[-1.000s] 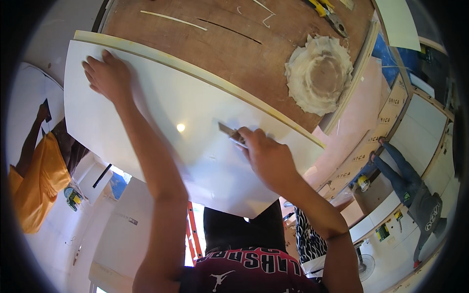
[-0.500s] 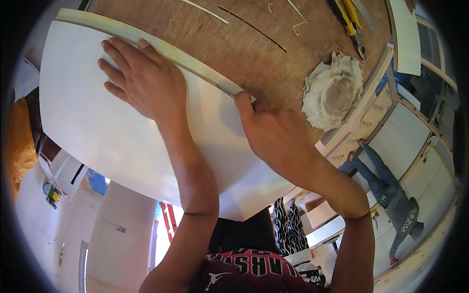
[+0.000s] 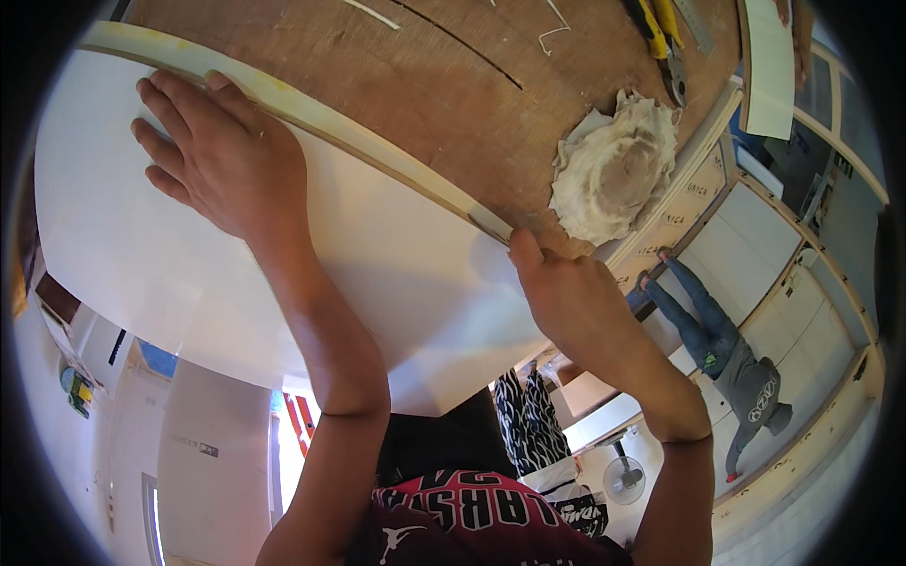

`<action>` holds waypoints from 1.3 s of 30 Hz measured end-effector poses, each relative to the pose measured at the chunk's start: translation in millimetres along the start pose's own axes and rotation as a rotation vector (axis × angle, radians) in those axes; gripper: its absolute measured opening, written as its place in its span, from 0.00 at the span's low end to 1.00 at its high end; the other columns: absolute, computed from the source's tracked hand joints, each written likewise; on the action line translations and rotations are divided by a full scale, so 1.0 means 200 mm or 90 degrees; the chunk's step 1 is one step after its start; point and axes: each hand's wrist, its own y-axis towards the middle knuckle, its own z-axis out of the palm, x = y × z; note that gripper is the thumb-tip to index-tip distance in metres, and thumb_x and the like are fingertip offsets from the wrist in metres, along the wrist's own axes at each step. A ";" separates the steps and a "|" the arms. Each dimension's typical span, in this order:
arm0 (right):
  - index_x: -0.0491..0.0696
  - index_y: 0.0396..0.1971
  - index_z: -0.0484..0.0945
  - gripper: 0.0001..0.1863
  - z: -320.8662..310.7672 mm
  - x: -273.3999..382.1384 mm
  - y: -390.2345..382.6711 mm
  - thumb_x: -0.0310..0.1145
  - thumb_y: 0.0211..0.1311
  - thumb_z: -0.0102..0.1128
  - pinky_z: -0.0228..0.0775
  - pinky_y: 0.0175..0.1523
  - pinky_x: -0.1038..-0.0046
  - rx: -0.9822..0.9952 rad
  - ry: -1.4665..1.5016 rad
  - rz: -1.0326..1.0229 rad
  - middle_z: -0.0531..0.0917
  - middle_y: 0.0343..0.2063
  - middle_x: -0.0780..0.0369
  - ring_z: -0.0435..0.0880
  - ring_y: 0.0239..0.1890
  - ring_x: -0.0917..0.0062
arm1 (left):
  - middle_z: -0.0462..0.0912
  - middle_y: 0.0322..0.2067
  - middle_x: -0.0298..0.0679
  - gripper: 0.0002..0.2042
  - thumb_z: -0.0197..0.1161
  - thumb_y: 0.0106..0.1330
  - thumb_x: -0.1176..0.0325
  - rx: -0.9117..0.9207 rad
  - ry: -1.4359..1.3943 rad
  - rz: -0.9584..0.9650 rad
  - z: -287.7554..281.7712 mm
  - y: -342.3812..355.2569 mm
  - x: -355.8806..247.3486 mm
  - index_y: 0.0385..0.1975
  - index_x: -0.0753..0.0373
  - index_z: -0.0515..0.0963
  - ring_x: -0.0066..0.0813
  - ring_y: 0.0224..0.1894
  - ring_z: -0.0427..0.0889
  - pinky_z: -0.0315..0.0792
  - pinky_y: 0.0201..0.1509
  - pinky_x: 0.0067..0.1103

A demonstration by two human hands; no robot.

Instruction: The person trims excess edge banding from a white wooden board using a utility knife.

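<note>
Left hand (image 3: 222, 160): my fingers spread flat on the white sheet (image 3: 406, 283), gripping nothing;
Right hand (image 3: 585, 297): my fingers curled closed round a cutter (image 3: 491, 227), mostly hidden, at the sheet's far edge;
Brown surface (image 3: 444, 123): beyond the sheet, carrying crumpled cloth (image 3: 613, 179) and pliers (image 3: 673, 71)

A pale wall (image 3: 222, 406) borders what seems a bright doorway (image 3: 291, 467).
</note>
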 end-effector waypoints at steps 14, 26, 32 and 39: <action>0.42 0.45 0.66 0.08 -0.13 0.18 0.31 0.25 0.69 0.53 0.84 0.32 0.53 -0.059 0.014 -0.107 0.84 0.20 0.46 0.89 0.28 0.47 | 0.62 0.79 0.48 0.30 0.40 0.84 0.54 0.012 -0.012 -0.004 -0.01 -0.01 -0.01 0.78 0.67 0.60 0.63 0.80 0.55 0.49 0.81 0.54; 0.42 0.45 0.64 0.08 -0.10 0.12 0.19 0.25 0.71 0.51 0.81 0.33 0.49 0.036 -0.049 -0.047 0.85 0.24 0.45 0.88 0.30 0.43 | 0.63 0.78 0.48 0.29 0.40 0.84 0.54 0.004 -0.017 -0.003 0.00 0.00 -0.02 0.77 0.66 0.61 0.63 0.79 0.56 0.49 0.81 0.54; 0.43 0.46 0.63 0.08 -0.28 0.26 0.13 0.25 0.72 0.50 0.80 0.32 0.49 0.053 0.015 -0.001 0.85 0.25 0.45 0.87 0.29 0.42 | 0.63 0.78 0.47 0.29 0.40 0.84 0.54 0.000 -0.025 -0.001 0.00 0.00 -0.01 0.77 0.66 0.62 0.63 0.79 0.56 0.49 0.81 0.54; 0.42 0.48 0.63 0.10 -0.17 0.27 0.29 0.25 0.71 0.50 0.80 0.31 0.49 -0.002 0.062 -0.042 0.83 0.22 0.45 0.87 0.27 0.43 | 0.63 0.78 0.48 0.29 0.41 0.84 0.54 0.002 -0.029 -0.007 -0.01 0.00 -0.02 0.77 0.67 0.62 0.64 0.79 0.56 0.49 0.80 0.54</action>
